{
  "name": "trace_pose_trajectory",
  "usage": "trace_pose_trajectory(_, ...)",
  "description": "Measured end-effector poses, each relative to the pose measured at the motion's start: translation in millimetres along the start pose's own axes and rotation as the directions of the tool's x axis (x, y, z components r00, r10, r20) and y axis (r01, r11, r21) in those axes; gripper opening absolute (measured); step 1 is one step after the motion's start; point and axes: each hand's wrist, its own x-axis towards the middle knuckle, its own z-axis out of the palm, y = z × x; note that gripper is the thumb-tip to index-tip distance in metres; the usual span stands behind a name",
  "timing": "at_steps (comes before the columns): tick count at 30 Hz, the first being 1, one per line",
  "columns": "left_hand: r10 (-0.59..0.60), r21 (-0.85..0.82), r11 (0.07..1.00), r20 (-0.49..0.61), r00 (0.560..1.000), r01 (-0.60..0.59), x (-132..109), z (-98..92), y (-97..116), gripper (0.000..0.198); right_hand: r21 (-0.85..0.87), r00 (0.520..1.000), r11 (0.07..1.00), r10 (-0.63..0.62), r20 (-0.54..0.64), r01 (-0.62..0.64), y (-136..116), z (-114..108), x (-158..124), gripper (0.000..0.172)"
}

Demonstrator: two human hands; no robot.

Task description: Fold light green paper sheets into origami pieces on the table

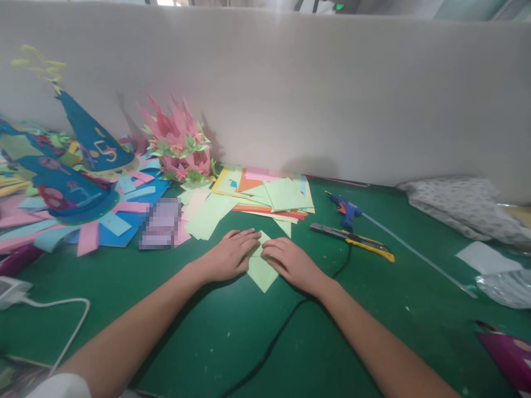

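A pale green sheet of paper [264, 276], turned so one corner points at me, lies on the green table with a crease or folded edge across its middle. My left hand [232, 255] rests on its left side, fingers together and bent over the edge, thumb low beside it. On the opposite side my right hand [292, 264] has its fingers curled onto the paper, fingertips near the crease. The fingers of both hands hide parts of the paper's sides.
Behind my hands lies a stack of coloured paper [286, 194]. To the right are a blue glue gun [346, 211] and a yellow utility knife [367, 243]; a black cord [282, 334] runs nearby. Leftward stand a pink paper crown [178, 138], blue cone hats [93, 132] and a blurred-out phone-like object [161, 224].
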Motion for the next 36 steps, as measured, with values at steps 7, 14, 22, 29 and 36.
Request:
trace_pose_trajectory(7, 0.007, -0.071, 0.997, 0.012, 1.0, -0.006, 1, -8.7, 1, 0.027, 0.124, 0.996, 0.989, 0.086, -0.013, -0.084, 1, 0, -3, 0.018)
trace_pose_trajectory(14, -0.029, -0.057, 0.998, -0.02, 0.999, 0.028, 2, -4.5, -2, 0.024, 0.114, 0.996, 0.99, 0.084, -0.011, -0.082, 3, 2, -4, 0.022)
trace_pose_trajectory(22, -0.016, -0.018, 1.0, -0.029, 0.999, 0.015, 2, -0.3, -3, 0.021, 0.096, 0.999, 0.995, 0.02, 0.025, -0.023, 3, -1, -1, 0.018)
trace_pose_trajectory(29, -0.05, 0.002, 0.999, -0.072, 0.996, 0.051, 6, 2.0, 3, 0.018, 0.111, 0.998, 0.992, 0.067, -0.008, -0.066, 1, -1, 0, 0.019)
trace_pose_trajectory(36, -0.122, -0.06, 0.991, -0.074, 0.99, 0.118, 6, 6.6, 4, 0.015, 0.097, 1.0, 0.995, 0.0, -0.007, 0.001, 5, 1, -2, 0.016)
